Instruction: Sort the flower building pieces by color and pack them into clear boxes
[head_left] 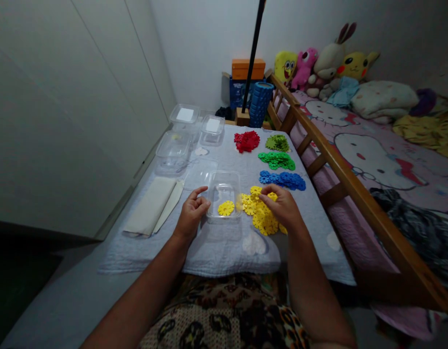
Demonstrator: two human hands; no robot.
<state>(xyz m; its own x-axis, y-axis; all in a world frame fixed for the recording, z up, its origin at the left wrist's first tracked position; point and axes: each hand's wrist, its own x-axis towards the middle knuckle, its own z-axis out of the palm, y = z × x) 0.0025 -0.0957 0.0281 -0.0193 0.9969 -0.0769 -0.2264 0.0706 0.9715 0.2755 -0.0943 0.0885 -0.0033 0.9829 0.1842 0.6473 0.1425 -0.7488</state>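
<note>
A clear plastic box (224, 180) stands in front of me with a yellow flower-shaped disc (226, 208) inside. Beside its left wall is my left hand (190, 213), index finger stretched out and thumb at the box's edge, with a gap between them. To the right of the box lies a heap of yellow flower-shaped discs (264, 220). My right hand (284, 207) is over that heap, thumb and index finger brought together in a pinch. Whether a disc is between those fingertips I cannot make out.
Beyond the heap lie blue discs (287, 181), green discs (277, 161), olive-green discs (277, 142) and red discs (247, 141). Clear boxes (173, 145) and a clear lid (200, 175) stand left, near a folded cloth (149, 206). A wooden bed rail (340, 186) borders the right.
</note>
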